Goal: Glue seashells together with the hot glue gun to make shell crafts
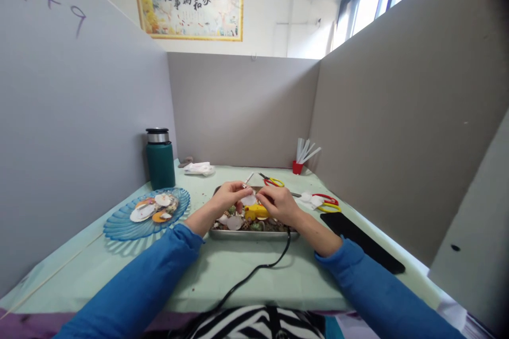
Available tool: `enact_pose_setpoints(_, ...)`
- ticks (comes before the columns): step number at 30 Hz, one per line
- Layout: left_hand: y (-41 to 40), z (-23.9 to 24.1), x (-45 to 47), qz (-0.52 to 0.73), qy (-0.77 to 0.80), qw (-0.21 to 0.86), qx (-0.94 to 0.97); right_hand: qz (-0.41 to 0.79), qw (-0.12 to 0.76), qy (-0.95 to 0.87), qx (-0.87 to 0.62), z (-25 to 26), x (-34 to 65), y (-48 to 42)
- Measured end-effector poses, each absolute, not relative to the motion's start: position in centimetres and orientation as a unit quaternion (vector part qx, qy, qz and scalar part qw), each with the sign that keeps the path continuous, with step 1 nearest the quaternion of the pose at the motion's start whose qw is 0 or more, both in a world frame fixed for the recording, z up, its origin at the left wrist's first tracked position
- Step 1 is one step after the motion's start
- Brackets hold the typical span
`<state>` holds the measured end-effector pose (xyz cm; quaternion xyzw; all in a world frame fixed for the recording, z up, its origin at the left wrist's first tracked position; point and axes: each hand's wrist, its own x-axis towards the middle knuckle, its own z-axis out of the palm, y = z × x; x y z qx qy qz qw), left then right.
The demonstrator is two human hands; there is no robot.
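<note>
Over a metal tray (254, 235), my left hand (233, 194) is closed, its thumb and fingers pinching a pale round shell (249, 200). A thin white strip (249, 177) sticks up by those fingertips; whether it is joined to the shell I cannot tell. My right hand (278, 202) has its fingers closed at the shell's right edge; what they pinch is hidden. Beneath both hands, a yellow glue gun (256, 212) lies in the tray among small shells and stones. Another pale round shell (234, 222) rests near the tray's front.
A blue scalloped plate (119, 225) of shells stands left, near a green bottle (160, 164). Scissors (274, 182), more scissors (328, 202), a black slab (361, 243) and a red cup (297, 168) of white sticks are right. A black cord (254, 271) crosses the front.
</note>
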<state>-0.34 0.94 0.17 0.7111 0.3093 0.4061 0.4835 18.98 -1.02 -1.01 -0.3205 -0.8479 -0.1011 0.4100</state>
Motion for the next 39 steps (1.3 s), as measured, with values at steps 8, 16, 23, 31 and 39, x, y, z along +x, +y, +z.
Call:
enact_pose_setpoints(8, 1.10, -0.04, -0.41, 0.407, 0.304, 0.475, 0.719, -0.100, 0.408, -0.848, -0.323, -1.06, 19.06, -1.02)
enact_pose_setpoints(16, 0.92, 0.28, -0.28, 0.408, 0.315, 0.466, 0.719, -0.090, 0.408, -0.848, -0.327, -0.90, 19.01, -1.08)
enact_pose_setpoints(23, 1.07, 0.42, -0.36, 0.407, 0.313, 0.466, 0.721, -0.078, 0.416, -0.845, -0.326, -0.95, 18.96, -0.80)
enact_pose_setpoints(31, 1.23, 0.41, -0.43, 0.403, 0.315, 0.467, 0.721, -0.078, 0.412, -0.848, -0.323, -0.96, 18.94, -0.89)
enact_pose_setpoints(39, 1.02, 0.64, -0.35, 0.404, 0.316, 0.471, 0.718, -0.082, 0.425, -0.844, -0.318, -0.78, 18.90, -1.06)
